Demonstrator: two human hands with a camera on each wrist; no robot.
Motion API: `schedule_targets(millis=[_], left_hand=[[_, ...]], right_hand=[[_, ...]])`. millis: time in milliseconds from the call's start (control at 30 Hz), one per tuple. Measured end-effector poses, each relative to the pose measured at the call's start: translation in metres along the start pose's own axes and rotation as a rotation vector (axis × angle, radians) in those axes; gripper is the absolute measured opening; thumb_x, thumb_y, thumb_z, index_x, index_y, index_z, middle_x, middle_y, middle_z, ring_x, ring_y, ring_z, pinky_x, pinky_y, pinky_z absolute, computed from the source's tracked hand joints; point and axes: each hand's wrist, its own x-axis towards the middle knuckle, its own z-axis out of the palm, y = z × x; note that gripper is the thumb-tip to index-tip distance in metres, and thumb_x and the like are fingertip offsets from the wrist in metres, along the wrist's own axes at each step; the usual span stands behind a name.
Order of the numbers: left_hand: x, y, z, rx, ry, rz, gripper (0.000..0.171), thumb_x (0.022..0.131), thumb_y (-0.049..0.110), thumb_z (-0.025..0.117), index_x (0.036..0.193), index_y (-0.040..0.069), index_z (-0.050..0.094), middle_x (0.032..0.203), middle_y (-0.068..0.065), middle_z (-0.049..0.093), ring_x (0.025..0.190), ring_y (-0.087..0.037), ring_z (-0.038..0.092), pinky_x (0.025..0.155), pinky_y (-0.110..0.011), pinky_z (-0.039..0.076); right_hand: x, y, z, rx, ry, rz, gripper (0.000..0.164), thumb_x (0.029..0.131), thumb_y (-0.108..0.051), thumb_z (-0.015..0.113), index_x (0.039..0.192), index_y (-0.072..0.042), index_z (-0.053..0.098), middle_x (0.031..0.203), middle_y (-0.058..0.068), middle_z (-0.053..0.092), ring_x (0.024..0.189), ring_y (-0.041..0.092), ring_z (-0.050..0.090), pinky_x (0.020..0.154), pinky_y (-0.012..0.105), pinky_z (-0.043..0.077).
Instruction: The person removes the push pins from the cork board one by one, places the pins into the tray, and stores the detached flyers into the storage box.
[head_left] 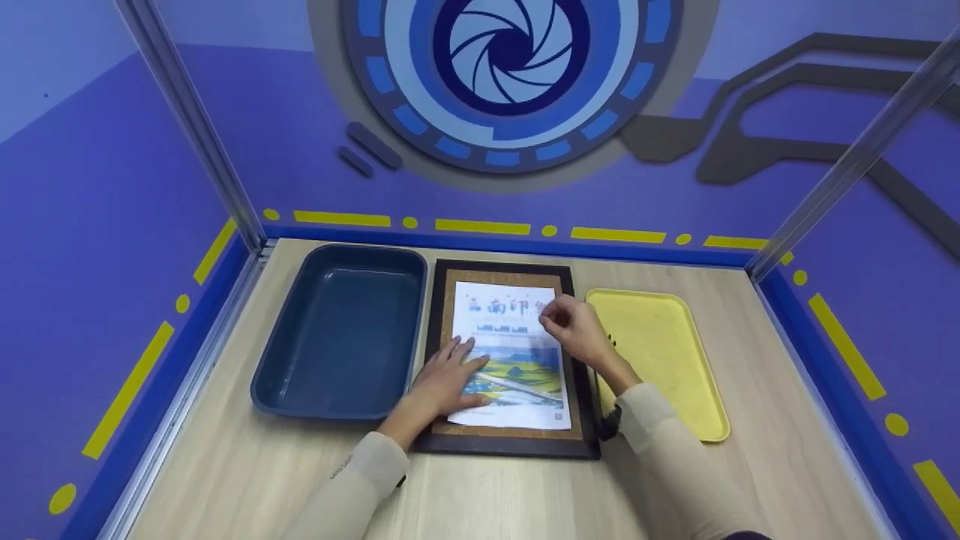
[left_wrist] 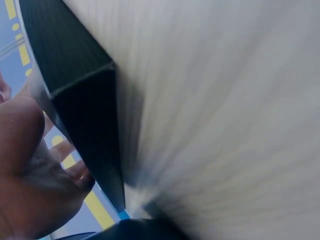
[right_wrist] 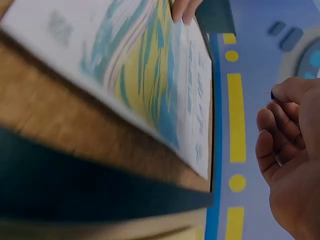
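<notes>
A printed paper sheet [head_left: 517, 330] with a landscape picture lies on a cork board [head_left: 448, 300] in a dark frame [head_left: 517, 448]. My left hand [head_left: 442, 381] rests on the sheet's left side, fingers spread. In the left wrist view, the hand [left_wrist: 37, 170] shows beside the dark frame's edge [left_wrist: 87, 115]. Over the sheet's upper right corner is my right hand [head_left: 577, 330], thumb and forefinger together. The right wrist view shows these fingertips pinching a small dark push pin [right_wrist: 273, 95], its thin point sticking out, apart from the sheet [right_wrist: 145, 65].
A deep dark blue tray [head_left: 337, 409] stands left of the board. To the right lies a shallow yellow tray [head_left: 667, 352], partly covered by my right forearm. Small dark items [head_left: 612, 340] show at its left side. Purple panels surround the wooden table [head_left: 465, 495].
</notes>
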Motion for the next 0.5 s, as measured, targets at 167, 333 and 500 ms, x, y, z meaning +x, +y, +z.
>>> schedule_targets(millis=[167, 333, 500], left_hand=[[-0.001, 0.001, 0.001, -0.018, 0.011, 0.007, 0.078, 0.097, 0.056, 0.072, 0.161, 0.019, 0.048, 0.173, -0.016, 0.027, 0.159, -0.042, 0.020, 0.124, -0.061, 0.027], [-0.001, 0.001, 0.001, -0.007, 0.005, 0.010, 0.078, 0.098, 0.057, 0.071, 0.162, 0.020, 0.047, 0.173, -0.016, 0.026, 0.160, -0.042, 0.019, 0.124, -0.060, 0.027], [-0.001, 0.001, 0.001, -0.008, 0.004, 0.002, 0.078, 0.098, 0.056, 0.071, 0.163, 0.020, 0.046, 0.174, -0.015, 0.025, 0.160, -0.041, 0.019, 0.125, -0.060, 0.026]], right_hand=[[-0.025, 0.019, -0.029, 0.040, 0.101, 0.099, 0.006, 0.092, -0.005, 0.079, 0.093, 0.000, 0.075, 0.084, 0.005, 0.070, 0.074, 0.016, 0.061, 0.065, 0.023, 0.050], [-0.048, 0.046, -0.056, 0.115, 0.183, 0.179, 0.008, 0.095, -0.005, 0.078, 0.094, 0.002, 0.076, 0.085, 0.011, 0.073, 0.073, 0.015, 0.064, 0.063, 0.019, 0.053], [-0.068, 0.071, -0.069, 0.105, 0.205, 0.261, 0.011, 0.097, -0.008, 0.078, 0.094, 0.002, 0.076, 0.087, 0.014, 0.073, 0.074, 0.013, 0.064, 0.063, 0.017, 0.050]])
